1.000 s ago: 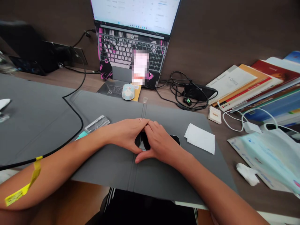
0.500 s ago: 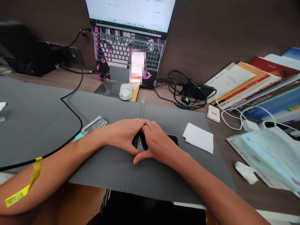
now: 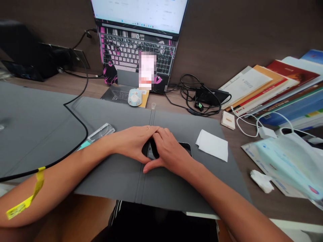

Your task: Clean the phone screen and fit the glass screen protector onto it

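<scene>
A dark flat phone (image 3: 186, 147) with a rounded corner lies on the grey desk mat (image 3: 121, 181), mostly covered by my hands. My left hand (image 3: 132, 143), with a ring on one finger, curves round its left end, thumb on the near side and fingers on the far side. My right hand (image 3: 170, 149) lies over its middle, fingers curled to the far edge and thumb stretched left. Fingertips and thumbs of both hands meet, leaving a small gap that shows dark glossy surface. The fingertips' grip is partly hidden.
Behind the mat stand a laptop (image 3: 136, 53) and a mouse (image 3: 135, 97). A clear plastic case (image 3: 102, 132) lies beside my left forearm, near a black cable (image 3: 75, 116). To the right are a folded white cloth (image 3: 213, 146), crumpled tissue (image 3: 262, 180), a packet (image 3: 285, 164) and books (image 3: 275, 84).
The view has shifted slightly. Both hands keep nearly the same position over the phone, and nothing has been taken up or let go.
</scene>
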